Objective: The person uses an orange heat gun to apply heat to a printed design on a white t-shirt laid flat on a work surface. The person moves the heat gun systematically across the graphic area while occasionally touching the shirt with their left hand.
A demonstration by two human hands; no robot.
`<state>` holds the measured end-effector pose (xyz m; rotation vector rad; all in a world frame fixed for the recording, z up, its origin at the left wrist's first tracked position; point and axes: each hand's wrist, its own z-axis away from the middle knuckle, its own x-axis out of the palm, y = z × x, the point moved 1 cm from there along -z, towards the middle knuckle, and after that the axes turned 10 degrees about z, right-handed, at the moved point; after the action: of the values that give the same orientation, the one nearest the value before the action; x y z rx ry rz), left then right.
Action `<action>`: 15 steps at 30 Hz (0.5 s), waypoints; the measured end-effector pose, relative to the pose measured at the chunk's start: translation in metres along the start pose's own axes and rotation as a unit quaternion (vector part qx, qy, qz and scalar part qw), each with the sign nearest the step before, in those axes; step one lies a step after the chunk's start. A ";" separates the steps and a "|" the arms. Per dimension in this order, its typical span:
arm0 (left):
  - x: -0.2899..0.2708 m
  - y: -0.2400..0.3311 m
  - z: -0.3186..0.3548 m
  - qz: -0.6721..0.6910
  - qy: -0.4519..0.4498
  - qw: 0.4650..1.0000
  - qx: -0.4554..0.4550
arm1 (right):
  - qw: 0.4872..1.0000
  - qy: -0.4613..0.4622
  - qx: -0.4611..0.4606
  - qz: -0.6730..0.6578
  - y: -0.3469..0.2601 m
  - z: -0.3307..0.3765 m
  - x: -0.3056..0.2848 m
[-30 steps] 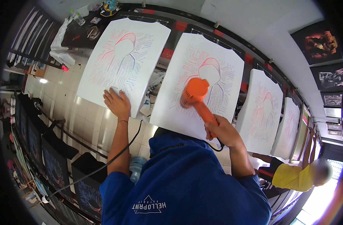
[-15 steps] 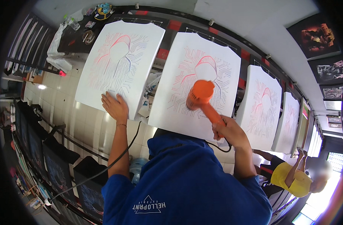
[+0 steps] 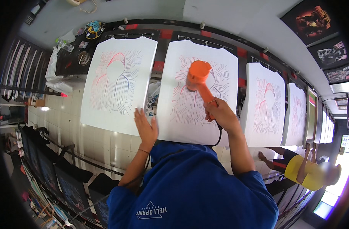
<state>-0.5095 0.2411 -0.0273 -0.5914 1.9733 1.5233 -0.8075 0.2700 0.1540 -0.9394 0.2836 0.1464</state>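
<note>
The floor (image 3: pixel 54 120) is covered with pale tiles, on which a spot of light (image 3: pixel 45 109) is reflected. At the upper left, a dark table (image 3: pixel 67 69) is placed near a slatted rack (image 3: pixel 20 72). On the right, dark pictures (image 3: pixel 310 19) are displayed along the light grey wall (image 3: pixel 235 23). Strong brightness is let in by a window (image 3: pixel 335 191) at the lower right.

Orange heat gun (image 3: pixel 201 78) obscures part of the hooded-figure print (image 3: pixel 194 104); co-worker's head (image 3: pixel 330 174) is blurred; wearer's blue shirt (image 3: pixel 201 187) is cut off by lower edge
</note>
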 end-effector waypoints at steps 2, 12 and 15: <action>0.007 0.016 0.003 0.027 -0.055 0.998 0.035 | 1.000 0.012 0.014 -0.003 0.006 0.006 -0.007; 0.050 0.037 -0.042 -0.031 -0.187 0.968 0.167 | 0.999 0.021 0.031 -0.038 0.015 0.030 -0.020; 0.062 0.038 -0.066 -0.070 -0.187 0.961 0.194 | 0.996 0.071 0.039 -0.043 0.017 0.017 -0.021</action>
<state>-0.5913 0.1864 -0.0299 -0.2479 1.8198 1.0313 -0.8287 0.2935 0.1563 -0.8844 0.3780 -0.0106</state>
